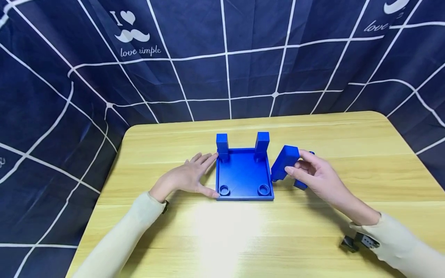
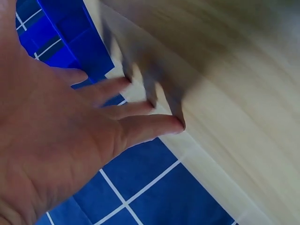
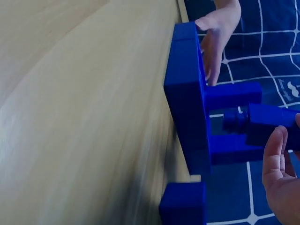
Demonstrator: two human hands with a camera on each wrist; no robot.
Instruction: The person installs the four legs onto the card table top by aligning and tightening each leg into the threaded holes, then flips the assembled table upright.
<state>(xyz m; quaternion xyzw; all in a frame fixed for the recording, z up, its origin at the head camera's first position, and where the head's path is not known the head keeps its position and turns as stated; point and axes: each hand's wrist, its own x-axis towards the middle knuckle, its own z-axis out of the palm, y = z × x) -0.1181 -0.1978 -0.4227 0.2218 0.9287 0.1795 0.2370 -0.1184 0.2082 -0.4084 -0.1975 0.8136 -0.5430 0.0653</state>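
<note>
A square blue panel (image 1: 243, 173) with a raised rim lies on the table. Two blue legs (image 1: 222, 144) stand upright in its far corners, and its near corners have bare round threaded sockets (image 1: 264, 189). My left hand (image 1: 189, 175) has its fingers spread, with thumb and forefinger touching the panel's left side. Between the thumb and fingers of my right hand (image 1: 320, 177) is a tilted blue leg (image 1: 286, 162), held just off the panel's right edge. In the right wrist view, this leg's threaded end (image 3: 234, 122) points toward the panel.
Another blue leg (image 1: 300, 185) lies on the wooden table (image 1: 156, 239) to the right of the panel, partly hidden behind my right hand. A dark blue curtain (image 1: 194, 77) with white lines hangs along the back and sides of the table.
</note>
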